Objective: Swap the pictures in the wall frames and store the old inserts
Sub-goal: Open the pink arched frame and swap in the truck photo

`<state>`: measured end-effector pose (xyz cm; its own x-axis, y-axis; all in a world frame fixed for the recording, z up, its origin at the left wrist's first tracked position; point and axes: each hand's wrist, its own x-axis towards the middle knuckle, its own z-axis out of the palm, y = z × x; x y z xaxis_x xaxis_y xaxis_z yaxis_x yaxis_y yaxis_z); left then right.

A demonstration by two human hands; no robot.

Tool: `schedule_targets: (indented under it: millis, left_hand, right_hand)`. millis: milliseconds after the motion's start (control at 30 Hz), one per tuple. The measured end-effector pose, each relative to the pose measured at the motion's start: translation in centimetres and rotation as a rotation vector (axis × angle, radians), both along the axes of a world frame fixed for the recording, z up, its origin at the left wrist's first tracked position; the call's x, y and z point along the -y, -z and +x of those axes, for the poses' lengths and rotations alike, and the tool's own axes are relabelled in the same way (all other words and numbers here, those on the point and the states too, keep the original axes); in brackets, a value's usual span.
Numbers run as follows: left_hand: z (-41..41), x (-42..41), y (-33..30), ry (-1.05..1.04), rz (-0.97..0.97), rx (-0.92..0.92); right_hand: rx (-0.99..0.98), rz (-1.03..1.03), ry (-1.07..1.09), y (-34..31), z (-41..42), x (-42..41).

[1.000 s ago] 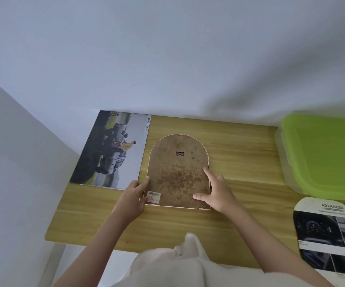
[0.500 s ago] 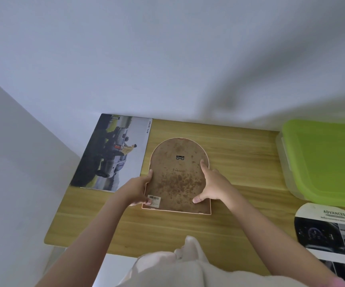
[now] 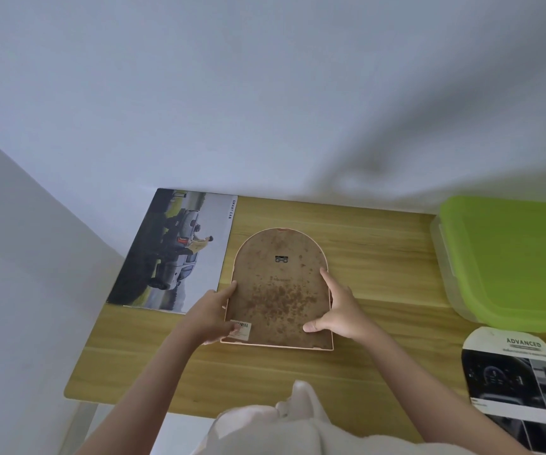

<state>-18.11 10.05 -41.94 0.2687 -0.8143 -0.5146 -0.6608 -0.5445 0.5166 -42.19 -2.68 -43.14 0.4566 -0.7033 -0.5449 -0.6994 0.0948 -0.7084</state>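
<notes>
While both hands hold it, the arched frame [image 3: 279,290] lies back-up near the middle of the wooden worktop [image 3: 379,257]. Left hand [image 3: 210,315] grips the lower left edge, thumb on the barcode sticker [image 3: 241,330], fingers curled round the rim. Right hand [image 3: 340,311] clasps the right edge, forefinger stretched along the backing, thumb pressed near the bottom (mottled brown board, small metal hanger [image 3: 281,259] up top). Car picture [image 3: 174,251] lies just left; arch-cut insert [image 3: 521,385] and green-lidded box [image 3: 511,261] off right.
</notes>
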Motion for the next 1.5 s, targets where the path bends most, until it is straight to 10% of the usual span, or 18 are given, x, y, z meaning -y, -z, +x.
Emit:
schedule_targets:
  millis: [433,967,1500]
  left_hand:
    - [-0.7,-1.7,-4.4,-0.283,-0.454,-0.568]
    - [-7.2,-0.7,-12.8,-0.24,-0.953,-0.295]
    - [-0.8,-0.1,-9.6,-0.3,-0.741,0.077]
  right_hand:
    - [0.052,-0.113,-0.015,-3.2,-1.9,0.6]
    - [0.593,-0.332,0.057,-15.8,5.8,-1.1]
    - [0.74,-0.169,0.455,-15.5,4.1,-0.8]
